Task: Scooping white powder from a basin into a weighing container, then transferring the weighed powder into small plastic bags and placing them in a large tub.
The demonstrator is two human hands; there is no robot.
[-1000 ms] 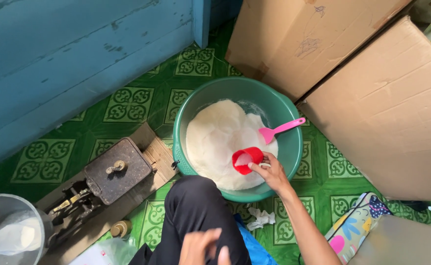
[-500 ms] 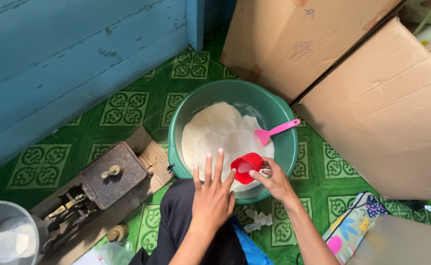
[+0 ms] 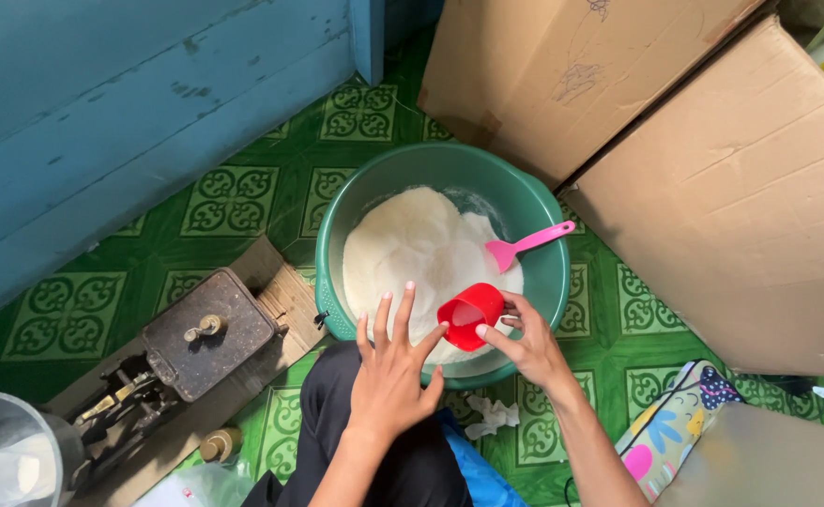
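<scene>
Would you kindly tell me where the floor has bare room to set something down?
Bare green floor lies between the blue wall and the basin. A smaller patch sits between basin and boxes. Around the scale it is crowded.

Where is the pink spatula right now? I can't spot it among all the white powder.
In the head view, the pink spatula lies in the right half of the green basin, blade on the white powder, just above the red cup in the right hand.

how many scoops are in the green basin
2. A pink scoop lies on the white powder at the far right side of the basin. A red scoop is held by the right hand at the near rim. Others could be buried in the powder.
</scene>
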